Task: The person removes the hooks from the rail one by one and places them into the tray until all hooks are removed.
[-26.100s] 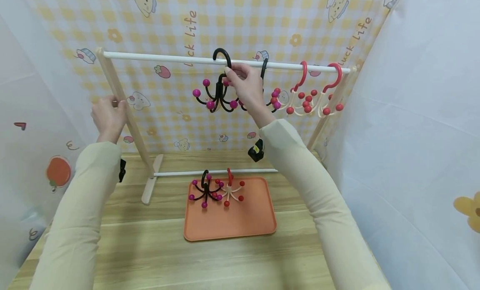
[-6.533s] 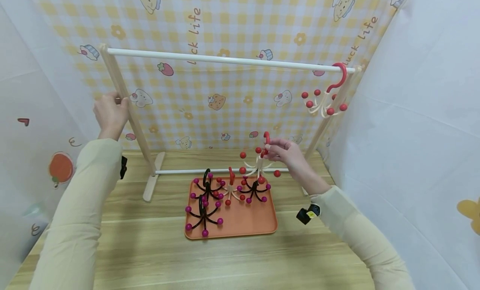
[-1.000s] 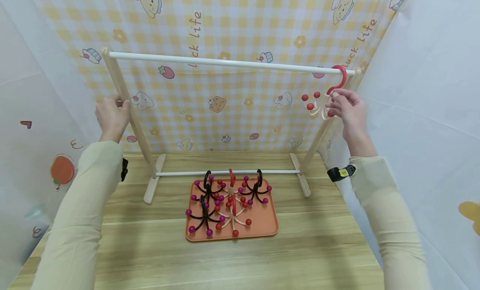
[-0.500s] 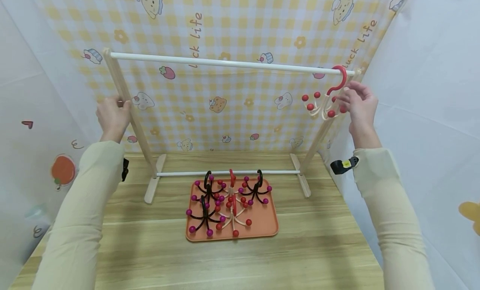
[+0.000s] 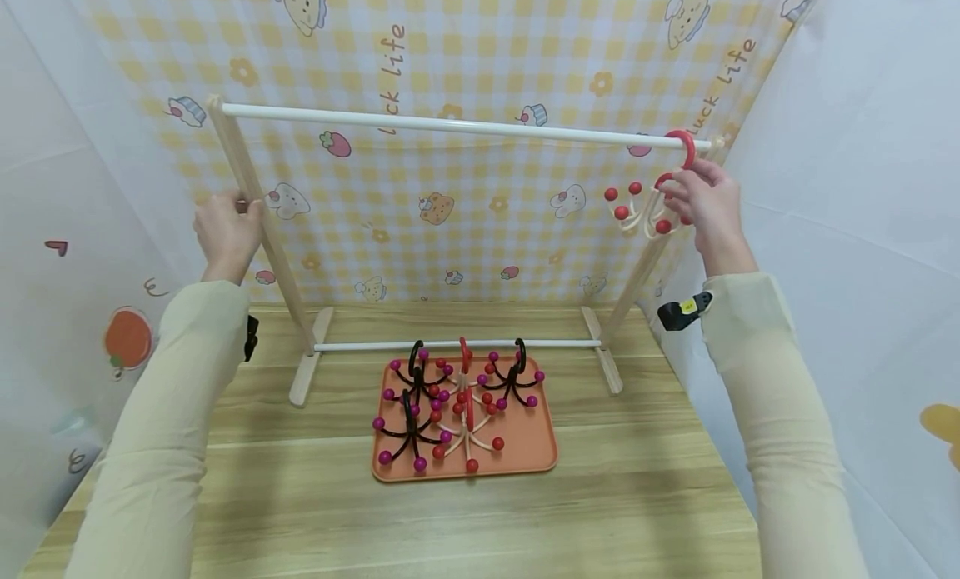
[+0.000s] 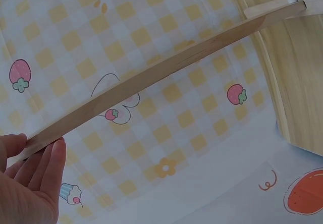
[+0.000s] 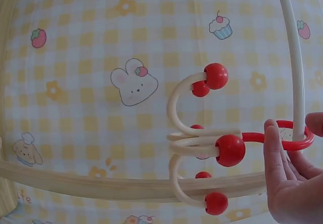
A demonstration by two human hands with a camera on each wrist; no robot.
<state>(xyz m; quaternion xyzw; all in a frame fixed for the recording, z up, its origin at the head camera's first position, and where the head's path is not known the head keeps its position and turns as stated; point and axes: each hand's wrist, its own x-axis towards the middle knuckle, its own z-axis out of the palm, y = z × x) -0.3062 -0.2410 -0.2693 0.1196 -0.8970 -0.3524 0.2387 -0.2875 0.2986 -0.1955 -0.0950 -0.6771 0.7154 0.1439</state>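
Note:
My left hand (image 5: pixel 227 233) pinches the left wooden post (image 6: pixel 166 65) of the rack between thumb and fingers. On the right end of the white top rail (image 5: pixel 450 126) hangs a multi-arm hook hanger (image 7: pixel 231 150) with a red hook and curved cream arms tipped with red balls. My right hand (image 5: pixel 711 208) is at its red hook (image 7: pixel 252 137), fingers extended along one side and the thumb apart on the other. In the head view this hand hides part of the hook and some of the balls.
An orange tray (image 5: pixel 525 458) lies on the wooden table (image 5: pixel 480 529) below the rack, holding several hook hangers, black ones (image 5: pixel 411 429) with magenta balls and cream ones (image 5: pixel 467 433) with red hooks. A lower white bar (image 5: pixel 555 343) joins the rack's feet. Patterned cloth hangs behind.
Earlier, hangers left the rail and the tray filled up. In the last half second my right hand moved left and in to the red hook. My left hand stays on the post.

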